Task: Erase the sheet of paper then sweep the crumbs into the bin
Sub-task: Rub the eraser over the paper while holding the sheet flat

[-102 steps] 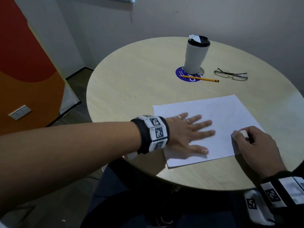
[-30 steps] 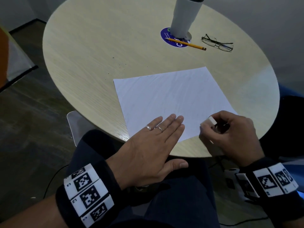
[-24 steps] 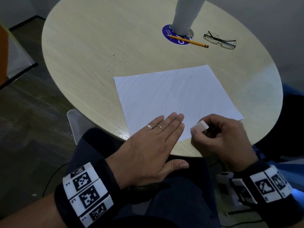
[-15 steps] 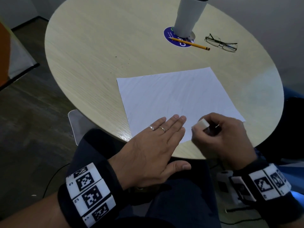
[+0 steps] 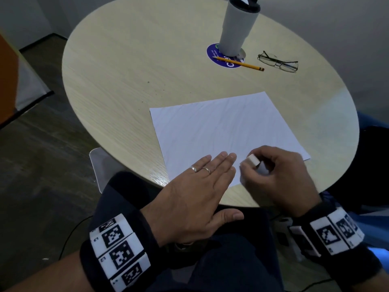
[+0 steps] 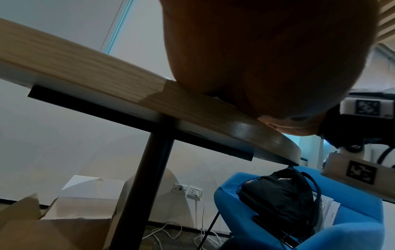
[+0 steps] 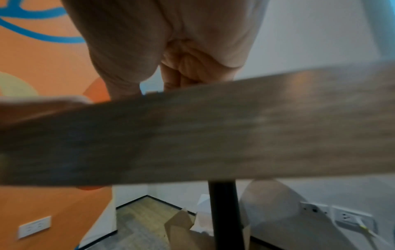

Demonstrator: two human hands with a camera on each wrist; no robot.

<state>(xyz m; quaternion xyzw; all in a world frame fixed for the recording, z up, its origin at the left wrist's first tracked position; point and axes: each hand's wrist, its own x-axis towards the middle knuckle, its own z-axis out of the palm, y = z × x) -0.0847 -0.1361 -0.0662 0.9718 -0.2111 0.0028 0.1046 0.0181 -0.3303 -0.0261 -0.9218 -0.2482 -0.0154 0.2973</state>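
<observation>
Here, white eraser (image 5: 253,160) pinched in the right hand (image 5: 277,178) grip, long axis tilted up-left, over the paper's (image 5: 223,131) near edge, left hand (image 5: 195,192) flat, fingers straight, on the worktop (image 5: 126,81) edge.

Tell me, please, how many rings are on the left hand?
2. One ring and a second ring sit on neighbouring fingers of the left hand, which presses the paper. The thumb's underside is hidden.

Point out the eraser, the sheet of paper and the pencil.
eraser (image 5: 253,161), head view, on its white end showing between the right hand's fingertips.
sheet of paper (image 5: 221,125), head view, on its bare middle.
pencil (image 5: 242,64), head view, on the yellow shaft.
</observation>
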